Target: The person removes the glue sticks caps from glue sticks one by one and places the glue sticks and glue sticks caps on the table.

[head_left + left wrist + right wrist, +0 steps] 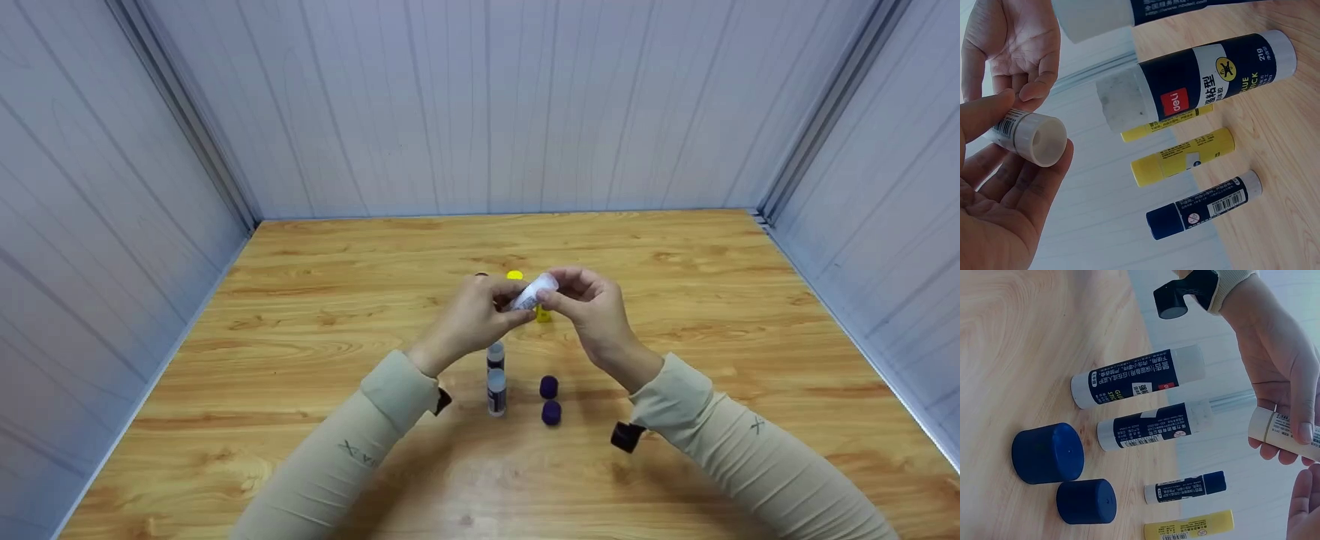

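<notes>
A white glue stick (534,291) with a barcode label is held at a slant above the table. My left hand (472,319) grips it, thumb on one side and fingers on the other. My right hand (604,315) pinches its upper end between thumb and fingers. In the left wrist view the hollow end of the white glue stick (1049,140) faces the camera. Below the hands, two uncapped navy glue sticks (496,394) stand upright in a row. To their right sit two dark blue caps (551,412).
Behind the hands stand yellow glue sticks (1185,160) and a smaller navy glue stick (1207,205) with its blue cap on, partly hidden in the head view. The wooden table (315,390) is enclosed by pale panel walls (450,112) at the back and sides.
</notes>
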Action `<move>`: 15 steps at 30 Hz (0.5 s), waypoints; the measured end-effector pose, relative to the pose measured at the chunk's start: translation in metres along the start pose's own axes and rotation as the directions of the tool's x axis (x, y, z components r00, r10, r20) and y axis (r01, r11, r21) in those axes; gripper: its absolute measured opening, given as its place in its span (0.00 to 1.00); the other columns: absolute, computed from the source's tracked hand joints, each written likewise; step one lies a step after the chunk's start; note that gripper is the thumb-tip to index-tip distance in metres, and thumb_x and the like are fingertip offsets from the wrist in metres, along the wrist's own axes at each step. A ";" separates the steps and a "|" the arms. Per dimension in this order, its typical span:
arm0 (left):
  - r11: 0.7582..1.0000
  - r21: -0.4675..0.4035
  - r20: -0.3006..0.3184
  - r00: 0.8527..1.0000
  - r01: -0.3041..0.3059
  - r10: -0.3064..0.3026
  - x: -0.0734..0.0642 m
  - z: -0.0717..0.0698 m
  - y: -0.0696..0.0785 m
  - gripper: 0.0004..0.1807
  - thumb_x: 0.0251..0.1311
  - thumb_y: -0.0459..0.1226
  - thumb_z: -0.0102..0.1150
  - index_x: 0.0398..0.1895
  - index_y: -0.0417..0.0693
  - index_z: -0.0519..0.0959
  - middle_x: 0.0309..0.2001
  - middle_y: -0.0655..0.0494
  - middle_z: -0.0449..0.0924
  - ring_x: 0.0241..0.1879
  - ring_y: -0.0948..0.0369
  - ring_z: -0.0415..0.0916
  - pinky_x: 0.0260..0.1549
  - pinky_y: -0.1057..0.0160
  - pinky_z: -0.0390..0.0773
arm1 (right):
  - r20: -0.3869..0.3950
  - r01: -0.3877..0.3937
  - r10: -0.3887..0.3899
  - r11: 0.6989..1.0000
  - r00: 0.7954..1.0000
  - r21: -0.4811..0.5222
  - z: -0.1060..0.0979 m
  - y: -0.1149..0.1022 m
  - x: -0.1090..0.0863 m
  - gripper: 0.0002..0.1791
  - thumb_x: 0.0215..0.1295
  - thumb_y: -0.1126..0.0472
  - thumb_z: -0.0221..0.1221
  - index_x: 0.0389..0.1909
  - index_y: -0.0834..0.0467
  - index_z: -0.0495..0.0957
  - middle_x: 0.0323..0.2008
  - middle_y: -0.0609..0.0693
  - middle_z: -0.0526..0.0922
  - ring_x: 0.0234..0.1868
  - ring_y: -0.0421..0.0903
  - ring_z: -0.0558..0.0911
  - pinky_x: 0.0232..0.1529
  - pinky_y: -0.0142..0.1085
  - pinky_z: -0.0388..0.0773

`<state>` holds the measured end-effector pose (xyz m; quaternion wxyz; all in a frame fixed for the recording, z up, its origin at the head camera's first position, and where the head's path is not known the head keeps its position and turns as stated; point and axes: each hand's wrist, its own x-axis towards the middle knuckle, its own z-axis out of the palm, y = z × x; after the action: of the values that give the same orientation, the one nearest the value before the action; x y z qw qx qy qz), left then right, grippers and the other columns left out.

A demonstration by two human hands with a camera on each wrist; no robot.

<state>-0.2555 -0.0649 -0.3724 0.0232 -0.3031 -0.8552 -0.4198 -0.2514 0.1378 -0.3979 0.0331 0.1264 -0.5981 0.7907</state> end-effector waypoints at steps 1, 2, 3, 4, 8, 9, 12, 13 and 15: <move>1.000 0.006 0.002 1.000 -0.001 0.001 0.000 0.000 0.000 0.13 0.73 0.36 0.70 0.57 0.41 0.89 0.42 0.48 0.90 0.36 0.61 0.84 0.38 0.63 0.87 | 0.001 0.002 -0.002 1.000 1.000 -0.001 0.000 0.000 0.000 0.10 0.70 0.77 0.66 0.46 0.63 0.86 0.41 0.51 0.89 0.43 0.46 0.86 0.46 0.32 0.88; 1.000 0.010 0.004 1.000 -0.001 0.001 0.000 0.000 0.000 0.14 0.73 0.36 0.70 0.58 0.41 0.89 0.42 0.48 0.91 0.36 0.61 0.84 0.38 0.62 0.87 | 0.000 0.006 -0.005 1.000 1.000 -0.006 0.000 0.000 0.000 0.09 0.70 0.77 0.67 0.46 0.63 0.86 0.41 0.51 0.89 0.43 0.47 0.86 0.47 0.32 0.88; 1.000 0.010 0.006 1.000 0.000 0.000 -0.001 -0.001 0.000 0.14 0.74 0.36 0.70 0.58 0.41 0.89 0.42 0.48 0.91 0.36 0.61 0.84 0.38 0.62 0.87 | 0.000 0.009 -0.009 1.000 1.000 -0.008 0.000 0.000 0.000 0.09 0.70 0.77 0.67 0.46 0.63 0.86 0.41 0.51 0.89 0.43 0.47 0.86 0.47 0.32 0.88; 1.000 0.014 0.008 1.000 0.001 -0.001 -0.001 -0.001 0.001 0.15 0.74 0.36 0.70 0.58 0.41 0.89 0.42 0.48 0.91 0.36 0.60 0.84 0.38 0.61 0.88 | -0.002 0.011 -0.011 1.000 1.000 -0.014 0.000 0.000 0.001 0.09 0.70 0.77 0.67 0.45 0.63 0.86 0.41 0.50 0.89 0.43 0.47 0.86 0.47 0.32 0.88; 1.000 0.026 0.013 1.000 0.008 -0.008 -0.001 -0.002 0.002 0.16 0.74 0.36 0.70 0.60 0.41 0.88 0.42 0.48 0.91 0.36 0.60 0.84 0.39 0.60 0.87 | 0.002 0.015 -0.015 0.999 1.000 -0.035 -0.001 0.000 0.001 0.09 0.70 0.77 0.67 0.47 0.64 0.86 0.41 0.50 0.89 0.43 0.46 0.86 0.46 0.32 0.88; 1.000 0.030 0.014 1.000 0.008 -0.009 -0.001 -0.002 0.002 0.15 0.74 0.36 0.70 0.59 0.41 0.88 0.42 0.48 0.90 0.36 0.60 0.83 0.39 0.60 0.87 | 0.005 0.015 -0.015 0.999 1.000 -0.036 -0.001 -0.001 0.001 0.10 0.70 0.78 0.66 0.47 0.64 0.86 0.41 0.50 0.89 0.43 0.45 0.86 0.46 0.32 0.88; 0.999 0.044 0.017 1.000 0.003 -0.004 -0.001 -0.004 0.000 0.13 0.74 0.36 0.70 0.57 0.41 0.89 0.40 0.48 0.90 0.34 0.61 0.81 0.37 0.61 0.85 | 0.004 0.020 -0.020 1.000 1.000 -0.011 -0.004 -0.003 0.004 0.11 0.71 0.78 0.65 0.46 0.62 0.86 0.40 0.50 0.88 0.41 0.44 0.86 0.46 0.32 0.88; 0.999 0.048 0.015 1.000 0.001 -0.002 -0.001 -0.005 -0.002 0.12 0.73 0.36 0.70 0.55 0.41 0.89 0.40 0.48 0.90 0.33 0.61 0.81 0.36 0.62 0.84 | -0.003 0.025 -0.025 1.000 1.000 0.006 -0.006 -0.004 0.005 0.11 0.71 0.78 0.64 0.45 0.61 0.86 0.39 0.50 0.88 0.40 0.44 0.86 0.46 0.32 0.88; 0.998 0.059 0.006 1.000 0.008 -0.009 -0.002 -0.006 -0.006 0.11 0.72 0.36 0.71 0.52 0.41 0.90 0.40 0.48 0.90 0.32 0.62 0.79 0.35 0.62 0.82 | -0.029 0.047 -0.046 0.998 0.999 0.039 -0.010 -0.006 0.008 0.13 0.71 0.79 0.62 0.44 0.59 0.86 0.37 0.49 0.87 0.39 0.43 0.85 0.45 0.32 0.87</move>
<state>-0.2586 -0.0728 -0.3730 0.0275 -0.3000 -0.8687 -0.3932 -0.2598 0.1481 -0.3928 0.0573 0.1300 -0.5787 0.8031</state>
